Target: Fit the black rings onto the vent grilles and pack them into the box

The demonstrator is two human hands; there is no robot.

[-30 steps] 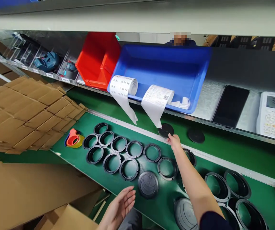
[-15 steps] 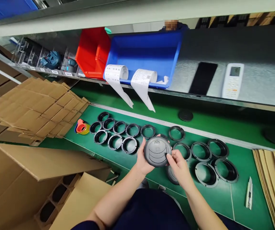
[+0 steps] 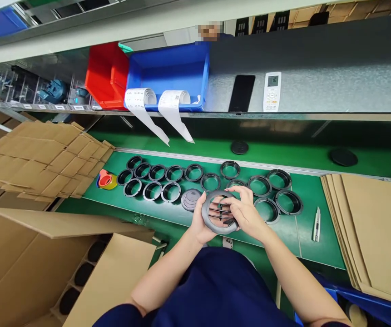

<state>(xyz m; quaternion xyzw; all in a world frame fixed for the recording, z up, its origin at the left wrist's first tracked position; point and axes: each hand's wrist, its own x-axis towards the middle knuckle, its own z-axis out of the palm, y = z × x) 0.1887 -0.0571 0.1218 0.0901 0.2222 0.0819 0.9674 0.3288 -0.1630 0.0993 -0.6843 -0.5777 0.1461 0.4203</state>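
A round black air vent [image 3: 222,230] is held in front of me above the bench, its slats turned so that gaps show between them. My left hand [image 3: 199,223] grips its left rim, with fingers visible behind it through the gaps. My right hand [image 3: 248,212] closes on the upper right, its fingers at the rim and slats. Just left of the held vent, another round vent [image 3: 191,200] with closed slats lies on the green bench [image 3: 304,234]. Black rings [image 3: 171,192] stand in rows beyond and on both sides of my hands.
A utility knife [image 3: 317,224] and flat cardboard [image 3: 375,227] lie to the right. Left are an open carton [image 3: 21,263], stacked cardboard [image 3: 28,154] and a tape dispenser [image 3: 106,180]. The shelf above holds a blue bin [image 3: 175,63], red bin [image 3: 105,77], phone and remote control [image 3: 272,91].
The vent in my hands showed a closed face before; now its slats stand open. My right hand has shifted onto its upper right. The camera view has turned, moving the bench items leftward.
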